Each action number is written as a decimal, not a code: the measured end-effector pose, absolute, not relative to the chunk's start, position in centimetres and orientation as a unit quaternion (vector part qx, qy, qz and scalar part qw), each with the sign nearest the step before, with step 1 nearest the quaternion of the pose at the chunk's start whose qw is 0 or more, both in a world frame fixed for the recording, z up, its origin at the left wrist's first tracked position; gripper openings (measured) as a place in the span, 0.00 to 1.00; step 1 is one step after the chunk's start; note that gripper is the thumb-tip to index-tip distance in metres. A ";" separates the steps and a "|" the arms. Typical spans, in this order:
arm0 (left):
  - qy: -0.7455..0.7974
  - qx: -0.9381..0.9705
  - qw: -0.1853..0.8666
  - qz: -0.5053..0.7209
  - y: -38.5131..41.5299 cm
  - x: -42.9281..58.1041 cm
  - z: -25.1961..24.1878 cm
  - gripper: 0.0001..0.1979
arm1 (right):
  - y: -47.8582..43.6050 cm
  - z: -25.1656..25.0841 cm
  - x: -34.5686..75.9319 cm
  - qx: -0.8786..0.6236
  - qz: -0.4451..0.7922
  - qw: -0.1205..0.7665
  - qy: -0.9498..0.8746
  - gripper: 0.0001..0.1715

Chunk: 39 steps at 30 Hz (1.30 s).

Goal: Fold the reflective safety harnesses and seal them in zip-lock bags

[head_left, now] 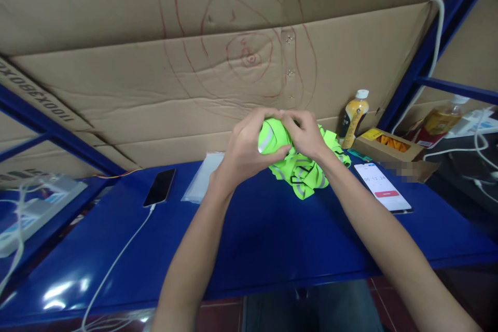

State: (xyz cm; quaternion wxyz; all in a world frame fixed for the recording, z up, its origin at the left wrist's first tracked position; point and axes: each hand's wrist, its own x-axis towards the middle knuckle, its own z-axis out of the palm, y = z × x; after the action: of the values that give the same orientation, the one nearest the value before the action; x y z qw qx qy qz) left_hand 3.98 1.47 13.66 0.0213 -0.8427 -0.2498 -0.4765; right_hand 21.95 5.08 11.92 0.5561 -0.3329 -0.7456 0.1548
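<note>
A bundle of neon-green reflective strap (273, 134) with silver stripes is held up over the blue table. My left hand (244, 146) wraps round its left side, with the thumb across its lower front. From the right, my right hand (305, 132) closes over the upper right edge of the bundle, its fingertips meeting those of my left hand. More strap of the same green (305, 179) lies heaped on the table just below and behind my right hand. Parts of the bundle are hidden by my fingers.
A clear plastic bag (198, 184) lies left of my hands, beside a black phone (160, 188) on a white cable. To the right are a phone showing a timer (383, 189), a drink bottle (354, 119) and an open cardboard box (389, 144). Cardboard (116, 93) stands behind.
</note>
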 end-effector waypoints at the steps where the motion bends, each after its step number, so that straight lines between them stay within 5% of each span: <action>1: -0.265 -0.834 0.008 -0.484 1.7 4.1 13.5 0.29 | 5.1 11.9 22.0 -0.348 0.126 0.566 -0.737 0.32; 11: -0.309 -0.659 -0.541 -0.422 3.4 4.0 11.7 0.29 | 4.1 11.0 21.2 -0.361 -0.175 0.571 -0.716 0.22; 18: -0.282 -0.560 -0.665 -0.405 3.6 4.0 12.0 0.22 | 4.8 10.0 20.8 -0.342 -0.288 0.554 -0.702 0.22; 24: -0.281 -0.586 -0.642 -0.407 3.7 4.0 12.5 0.20 | 5.3 9.9 21.6 -0.291 -0.287 0.551 -0.727 0.21; 31: -0.345 -0.626 -0.520 -0.467 1.0 5.3 11.4 0.23 | 3.1 8.9 22.3 -0.214 -0.078 0.610 -0.759 0.20; 36: -0.341 -0.790 -0.198 -0.469 -2.4 4.7 7.5 0.28 | -1.0 7.8 24.2 -0.226 -0.005 0.579 -0.783 0.12; 39: -0.311 -0.851 0.017 -0.424 -3.0 3.7 5.0 0.30 | -3.1 7.1 25.6 -0.237 -0.082 0.493 -0.833 0.22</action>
State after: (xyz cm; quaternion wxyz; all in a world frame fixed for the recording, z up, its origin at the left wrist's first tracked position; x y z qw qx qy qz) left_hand 3.66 -2.98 5.03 0.0167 -0.8507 -0.3109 -0.4235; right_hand 25.58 -3.13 7.05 0.4932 -0.2369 -0.8330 -0.0824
